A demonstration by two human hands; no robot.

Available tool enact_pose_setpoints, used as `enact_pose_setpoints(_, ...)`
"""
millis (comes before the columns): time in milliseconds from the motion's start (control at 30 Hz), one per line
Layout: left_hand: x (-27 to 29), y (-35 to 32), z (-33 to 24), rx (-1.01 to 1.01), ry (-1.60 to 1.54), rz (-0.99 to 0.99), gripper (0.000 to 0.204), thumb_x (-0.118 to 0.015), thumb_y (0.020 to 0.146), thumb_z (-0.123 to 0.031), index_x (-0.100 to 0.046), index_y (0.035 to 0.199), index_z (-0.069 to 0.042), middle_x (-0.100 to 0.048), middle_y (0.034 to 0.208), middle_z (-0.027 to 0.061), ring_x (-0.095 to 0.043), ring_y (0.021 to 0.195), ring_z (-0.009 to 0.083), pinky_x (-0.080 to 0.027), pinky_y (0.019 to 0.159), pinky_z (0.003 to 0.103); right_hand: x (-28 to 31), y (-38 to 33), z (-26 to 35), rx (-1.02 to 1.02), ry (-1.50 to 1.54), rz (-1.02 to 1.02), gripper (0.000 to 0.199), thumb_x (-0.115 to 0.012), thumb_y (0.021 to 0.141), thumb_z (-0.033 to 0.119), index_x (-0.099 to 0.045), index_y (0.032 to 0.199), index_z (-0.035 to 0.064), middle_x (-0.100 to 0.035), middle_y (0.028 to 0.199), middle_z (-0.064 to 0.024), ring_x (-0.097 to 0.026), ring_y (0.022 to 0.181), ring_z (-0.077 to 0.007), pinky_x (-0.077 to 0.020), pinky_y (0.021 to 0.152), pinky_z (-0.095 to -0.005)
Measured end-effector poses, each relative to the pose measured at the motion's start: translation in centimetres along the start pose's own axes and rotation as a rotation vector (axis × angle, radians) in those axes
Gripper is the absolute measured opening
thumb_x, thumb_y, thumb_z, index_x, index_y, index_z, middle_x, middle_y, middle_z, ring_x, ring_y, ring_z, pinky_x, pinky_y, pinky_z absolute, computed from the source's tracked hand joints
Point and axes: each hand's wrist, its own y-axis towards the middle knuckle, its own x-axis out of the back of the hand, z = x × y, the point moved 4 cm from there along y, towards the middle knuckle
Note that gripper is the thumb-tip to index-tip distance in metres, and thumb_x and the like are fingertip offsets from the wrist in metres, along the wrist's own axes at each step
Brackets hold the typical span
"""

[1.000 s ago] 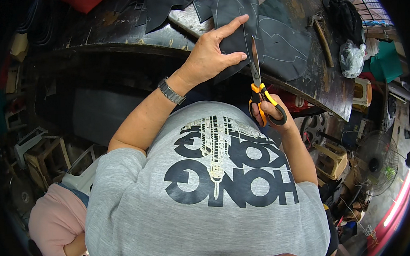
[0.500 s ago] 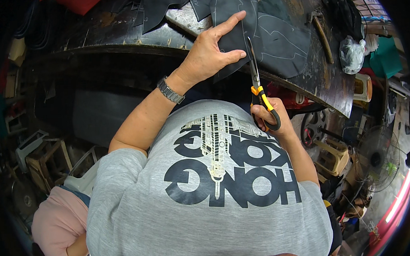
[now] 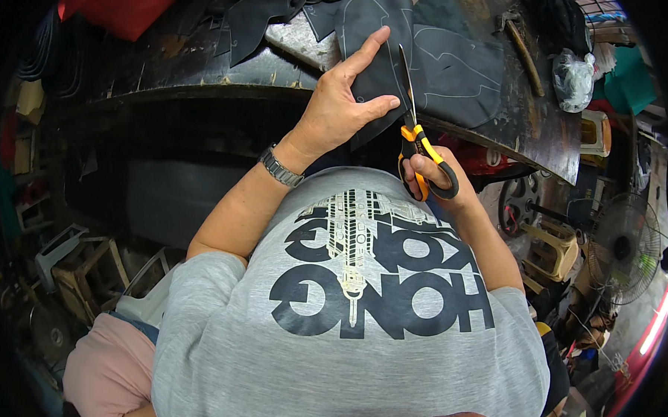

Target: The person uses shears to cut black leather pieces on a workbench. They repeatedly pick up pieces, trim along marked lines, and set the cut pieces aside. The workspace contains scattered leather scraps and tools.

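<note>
A black leather-like sheet (image 3: 362, 30) with pale drawn outlines lies over the near edge of the dark table, part of it hanging past the edge. My left hand (image 3: 340, 96) holds it, forefinger and thumb spread across its top; the other fingers are mostly hidden. Scissors (image 3: 419, 139) with yellow, orange and black handles are in my right hand (image 3: 449, 179), handles apart. Their blades point away from me along the sheet's drawn line, right of my left thumb. Another marked black piece (image 3: 459, 80) lies to the right.
More black pieces (image 3: 255, 22) and a pale slab (image 3: 303, 42) lie farther back on the table (image 3: 194, 77). A hammer-like tool (image 3: 525, 57) and a clear plastic bag (image 3: 573, 82) are at the right. Stools (image 3: 548, 251) and a fan (image 3: 622, 244) stand below; a person in pink (image 3: 106, 364) sits lower left.
The scissors' handles have spread wider, and the scissors have shifted slightly left. My left hand and the sheet have moved a little left in the picture.
</note>
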Motion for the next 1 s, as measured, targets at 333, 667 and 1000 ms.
enact_pose_setpoints(333,1.3,0.7,0.3,0.09,0.011,0.054,0.07,-0.077,0.082,-0.007,-0.046,0.144,-0.004,-0.052,0.143,0.012,-0.057,0.12,0.0162,-0.047,0.101,0.027,-0.2,-0.9,0.0,-0.061,-0.052,-0.074,0.035,-0.075,0.086,0.031,-0.057,0.072,0.0056,-0.052,0.053,-0.0012,-0.047,0.041,-0.0068,-0.0343,0.039,-0.0212)
enact_pose_setpoints(667,1.3,1.8,-0.3,-0.085,0.034,0.055,0.072,-0.076,0.082,-0.008,-0.042,0.146,-0.004,-0.045,0.149,0.0124,-0.039,0.14,0.0207,-0.026,0.117,0.033,0.0,0.5,1.0,0.036,-0.018,-0.002,0.042,-0.072,0.084,0.044,-0.059,0.077,0.005,-0.056,0.06,-0.004,-0.054,0.049,-0.0105,-0.0419,0.045,-0.0226)
enact_pose_setpoints(1000,1.5,1.3,0.2,-0.034,-0.038,0.035,0.076,-0.077,0.081,-0.009,-0.04,0.147,-0.003,-0.04,0.153,0.0124,-0.033,0.144,0.0214,-0.022,0.119,0.033,-0.5,0.5,0.1,0.019,-0.027,-0.046,0.035,-0.074,0.087,0.031,-0.057,0.07,0.0062,-0.051,0.052,-0.0009,-0.046,0.04,-0.0075,-0.0355,0.038,-0.0219)
